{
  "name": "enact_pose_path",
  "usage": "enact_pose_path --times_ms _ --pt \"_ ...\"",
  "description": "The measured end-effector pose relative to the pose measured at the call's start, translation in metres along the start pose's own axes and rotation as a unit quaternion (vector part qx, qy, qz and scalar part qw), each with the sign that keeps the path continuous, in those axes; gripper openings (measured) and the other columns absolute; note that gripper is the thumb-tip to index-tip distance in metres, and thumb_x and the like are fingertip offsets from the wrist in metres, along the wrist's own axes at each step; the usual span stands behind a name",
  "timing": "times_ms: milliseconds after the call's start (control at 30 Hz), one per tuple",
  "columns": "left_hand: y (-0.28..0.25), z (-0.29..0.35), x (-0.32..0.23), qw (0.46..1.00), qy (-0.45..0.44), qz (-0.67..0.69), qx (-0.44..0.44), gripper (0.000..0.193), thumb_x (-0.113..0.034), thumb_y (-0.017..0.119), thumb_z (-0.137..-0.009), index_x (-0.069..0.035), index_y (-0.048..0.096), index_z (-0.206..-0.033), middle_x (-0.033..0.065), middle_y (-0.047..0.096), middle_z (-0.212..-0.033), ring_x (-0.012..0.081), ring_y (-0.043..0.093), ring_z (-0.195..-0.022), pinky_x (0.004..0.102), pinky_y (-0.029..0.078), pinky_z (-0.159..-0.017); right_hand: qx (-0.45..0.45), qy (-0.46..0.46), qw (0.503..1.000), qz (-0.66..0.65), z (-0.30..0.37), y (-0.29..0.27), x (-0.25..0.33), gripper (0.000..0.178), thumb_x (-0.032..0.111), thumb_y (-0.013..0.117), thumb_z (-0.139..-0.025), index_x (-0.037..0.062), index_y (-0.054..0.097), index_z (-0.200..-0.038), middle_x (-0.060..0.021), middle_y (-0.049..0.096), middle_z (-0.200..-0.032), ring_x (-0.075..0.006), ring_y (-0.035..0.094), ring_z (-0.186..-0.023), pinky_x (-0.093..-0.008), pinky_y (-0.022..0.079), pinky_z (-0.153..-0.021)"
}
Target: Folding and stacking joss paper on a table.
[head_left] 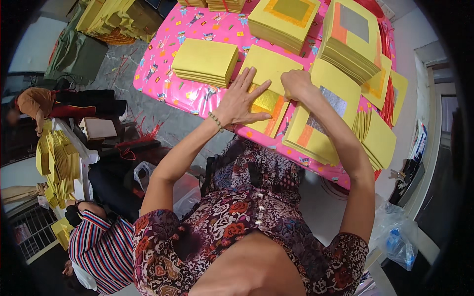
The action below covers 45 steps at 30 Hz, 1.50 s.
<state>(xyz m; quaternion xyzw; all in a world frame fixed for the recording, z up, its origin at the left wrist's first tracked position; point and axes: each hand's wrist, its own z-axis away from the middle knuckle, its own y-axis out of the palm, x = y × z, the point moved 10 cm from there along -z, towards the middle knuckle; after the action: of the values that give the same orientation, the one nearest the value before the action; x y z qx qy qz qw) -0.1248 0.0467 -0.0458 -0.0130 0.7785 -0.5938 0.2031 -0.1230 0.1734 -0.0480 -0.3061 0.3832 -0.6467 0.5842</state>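
My left hand [242, 102] lies flat with its fingers spread on a sheet of yellow joss paper [272, 60]. The sheet is partly folded over, and a gold patch with an orange border [267, 102] shows at its near part. At the sheet's right edge my right hand [298, 85] is curled into a fist, pressing down; whatever its fingers may hold is hidden. Beneath my right forearm lies a yellow sheet with a silver patch [334, 102]. Left of the worked sheet sits a small pile of folded yellow paper [205, 60].
Tall stacks of yellow paper [284, 22] and silver-patched paper [351, 42] stand on the pink patterned tablecloth [160, 74]. Folded pieces [377, 140] lean at the right edge beside red strings [388, 101]. Two people work at the left near more folded paper [61, 158].
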Motion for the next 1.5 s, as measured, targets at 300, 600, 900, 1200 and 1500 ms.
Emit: enact_pose_path --times_ms 300,600,900,1200,1500 --pt "0.005 0.002 0.009 0.999 -0.017 0.028 0.004 0.111 -0.076 0.054 -0.080 0.002 0.020 -0.151 0.0307 0.018 -0.154 0.0458 0.016 -0.145 0.0517 0.020 -0.117 -0.013 -0.015 0.999 -0.037 0.000 -0.003 0.001 0.046 0.043 0.080 -0.073 0.0049 0.071 -0.097 -0.0142 0.072 -0.098 -0.0309 0.069 -0.095 -0.0420 0.055 -0.078" --pt "0.002 -0.002 0.012 1.000 -0.009 0.003 -0.012 0.100 -0.069 0.051 -0.087 0.008 0.027 -0.147 0.0328 0.027 -0.150 0.0461 0.023 -0.142 0.0487 0.021 -0.118 -0.148 -0.064 0.987 -0.002 0.003 -0.004 0.007 0.044 0.042 0.078 -0.073 0.0020 0.067 -0.089 -0.0163 0.069 -0.084 -0.0344 0.068 -0.086 -0.0447 0.054 -0.075" --pt "-0.041 -0.013 0.000 0.980 -0.098 0.090 -0.151 0.074 -0.036 0.064 -0.090 0.000 0.032 -0.146 0.0298 0.032 -0.144 0.0474 0.032 -0.131 0.0517 0.030 -0.110 -0.261 -0.130 0.956 0.019 0.034 -0.027 0.028 0.014 0.013 0.069 -0.074 0.0007 0.064 -0.078 -0.0173 0.069 -0.077 -0.0335 0.069 -0.072 -0.0424 0.056 -0.066" --pt "-0.060 -0.033 0.025 0.885 -0.220 0.262 -0.317 0.092 -0.022 0.069 -0.089 0.006 0.006 -0.149 0.0302 0.032 -0.134 0.0335 0.048 -0.117 0.0378 0.051 -0.085 -0.389 -0.067 0.919 -0.006 0.059 -0.044 0.023 0.011 0.007 0.061 -0.082 -0.0017 0.054 -0.081 -0.0199 0.065 -0.071 -0.0319 0.070 -0.064 -0.0399 0.057 -0.053" --pt "-0.067 -0.045 0.057 0.776 -0.253 0.489 -0.309 0.066 -0.001 0.060 -0.085 0.000 0.028 -0.143 0.0194 0.057 -0.113 0.0166 0.064 -0.074 0.0272 0.054 -0.062 -0.352 -0.038 0.932 -0.077 0.086 -0.072 0.019 0.028 0.024 0.063 -0.089 -0.0015 0.055 -0.095 -0.0213 0.062 -0.085 -0.0338 0.068 -0.077 -0.0443 0.056 -0.066"
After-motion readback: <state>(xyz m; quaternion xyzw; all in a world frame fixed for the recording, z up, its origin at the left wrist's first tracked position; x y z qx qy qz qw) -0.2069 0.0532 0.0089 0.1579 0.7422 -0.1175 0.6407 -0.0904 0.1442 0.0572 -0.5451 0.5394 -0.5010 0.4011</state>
